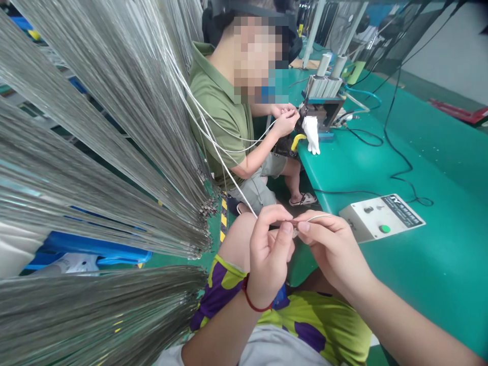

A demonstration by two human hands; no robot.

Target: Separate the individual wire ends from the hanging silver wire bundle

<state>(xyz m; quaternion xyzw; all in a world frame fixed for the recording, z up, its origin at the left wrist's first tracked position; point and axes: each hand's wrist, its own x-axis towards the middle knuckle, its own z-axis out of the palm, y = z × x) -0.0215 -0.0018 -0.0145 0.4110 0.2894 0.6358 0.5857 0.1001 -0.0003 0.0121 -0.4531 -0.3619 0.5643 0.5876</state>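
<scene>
My left hand point(271, 254), a red cord around its wrist, pinches a thin white cable point(239, 190) between thumb and forefinger. That cable runs up and left past the co-worker. Thumb and fingertips of my right hand point(331, 241) are closed close beside the left ones, at a short reddish-brown piece point(292, 222) that lies between the two hands. A thin pale wire point(320, 217) curves over the right forefinger. Fingers cover most of the cable's end, so its exact shape cannot be made out. Both hands are above my lap, near the table edge.
Thick bundles of grey cables point(114, 117) hang at the left. A co-worker in a green shirt point(217, 96) sits ahead, hands at a bench press point(324, 101). On the green table point(438, 274) stand a control box point(381, 218) with a green button and a black cord point(400, 152).
</scene>
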